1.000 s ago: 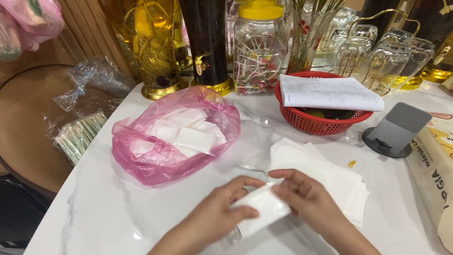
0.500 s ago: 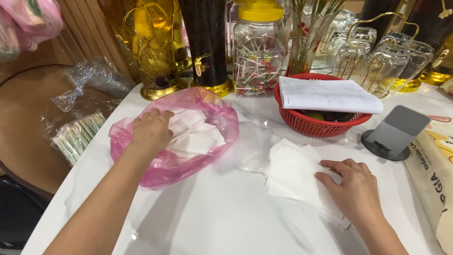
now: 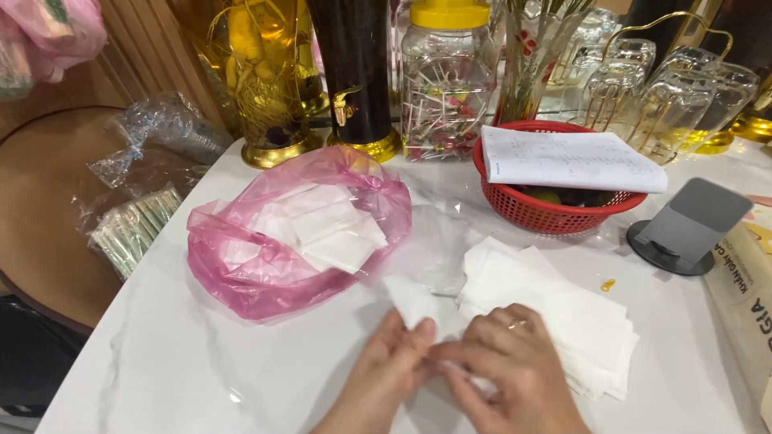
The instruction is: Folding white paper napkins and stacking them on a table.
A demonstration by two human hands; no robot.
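My left hand point(image 3: 386, 366) and my right hand point(image 3: 503, 366) meet at the near edge of the white marble table point(image 3: 201, 378). Together they pinch one white napkin point(image 3: 410, 301), whose corner sticks up between the fingers. Just right of it lies a stack of flat white napkins point(image 3: 563, 313), partly under my right hand. A pink plastic bag point(image 3: 265, 265) lies open to the left, with folded white napkins point(image 3: 330, 233) inside it.
A red basket point(image 3: 563, 205) with a sheet of paper on top stands at the back right, beside a grey phone stand point(image 3: 691, 229). Tall jars, a clear jar with a yellow lid point(image 3: 446, 80) and upturned glasses point(image 3: 683, 88) line the back. Clear plastic bags point(image 3: 137, 217) lie on a brown round table at left.
My left hand left the pink bag and came back to the front. My right hand slid left off the stack, and both hands now grip one napkin.
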